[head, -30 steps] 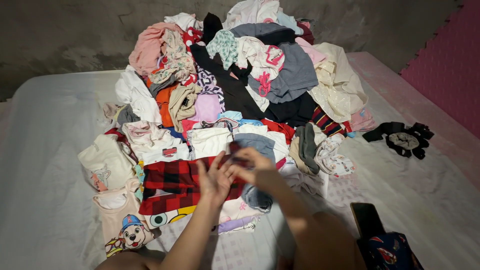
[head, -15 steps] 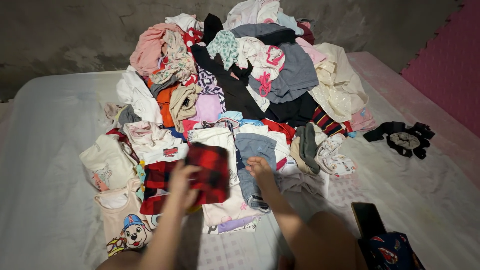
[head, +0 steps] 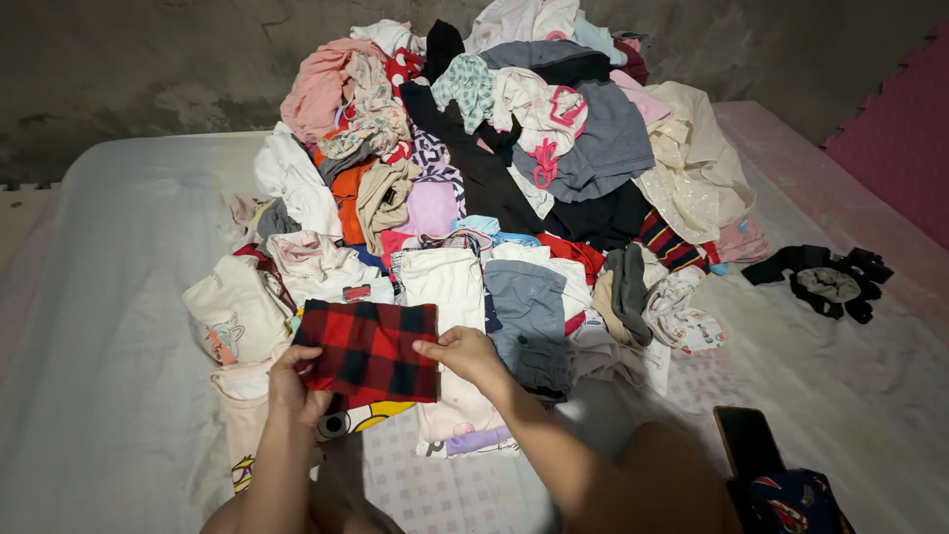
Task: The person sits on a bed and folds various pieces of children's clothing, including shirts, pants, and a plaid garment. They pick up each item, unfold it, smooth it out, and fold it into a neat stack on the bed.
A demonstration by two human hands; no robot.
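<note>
Both hands hold a folded red-and-black plaid garment [head: 368, 351] flat in front of the person, at the near edge of a big pile of clothes [head: 494, 178] on a bed covered with a pale sheet [head: 109, 297]. The left hand [head: 295, 386] is closed on the garment's lower left corner, fingers curled under the cloth and thumb on top. The right hand [head: 465, 353] pinches the right edge, its fingers folded over the fabric near the upper right corner. The plaid piece is a neat rectangle, lying over a yellow printed garment [head: 371, 420] whose edge peeks out just below it, and it sits beside a cream shirt [head: 440, 287] and grey-blue folded shorts [head: 529, 311] to its right. To the left of it lies a pale top with a cartoon face [head: 232, 316], and below that another pale shirt [head: 242, 415] partly hidden by the left forearm. Further back the pile rises in a jumble: a pink garment [head: 316, 89], an orange one [head: 351, 193], a long black piece [head: 474, 168], a grey shirt [head: 608, 138] and a cream glittery piece [head: 692, 168]. Well apart on the right, a black garment [head: 825, 282] lies alone on the sheet. Near the person's knee at the lower right, a dark phone [head: 746, 443] rests beside a dark printed cloth [head: 791, 499].
</note>
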